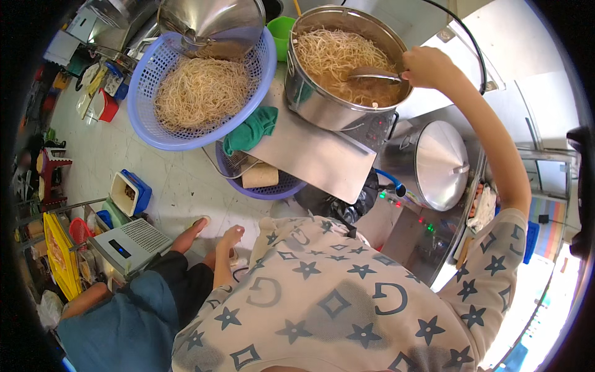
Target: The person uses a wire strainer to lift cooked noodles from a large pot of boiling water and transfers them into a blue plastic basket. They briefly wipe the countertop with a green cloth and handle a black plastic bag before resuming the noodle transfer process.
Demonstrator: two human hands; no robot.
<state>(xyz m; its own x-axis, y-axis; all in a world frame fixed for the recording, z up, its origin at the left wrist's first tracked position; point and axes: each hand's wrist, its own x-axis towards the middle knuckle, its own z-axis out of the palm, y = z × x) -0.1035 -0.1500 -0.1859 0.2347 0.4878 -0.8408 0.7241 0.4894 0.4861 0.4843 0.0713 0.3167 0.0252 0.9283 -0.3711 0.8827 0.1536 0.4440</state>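
Observation:
My right hand (425, 67) is closed on the handle of a metal ladle (374, 73) at the right rim of a large steel pot (325, 111). The ladle's bowl rests among noodle-like strands (339, 46) in brown liquid. My left hand (231, 236) hangs low beside my shirt, fingers loosely apart, with nothing seen in it. Left of the pot, a blue plastic colander (144, 93) holds a heap of pale strands (202, 93). A conical metal lid (214, 18) leans over its far side. A green cloth (253, 130) lies by the colander's near edge.
A steel shelf (316, 153) lies before the pot. Beneath it are a purple basket (260, 193) and a black plastic bag (341, 202). A lidded steel pot (441, 165) stands at right. A person in blue (135, 316) is at lower left, near a blue container (144, 195).

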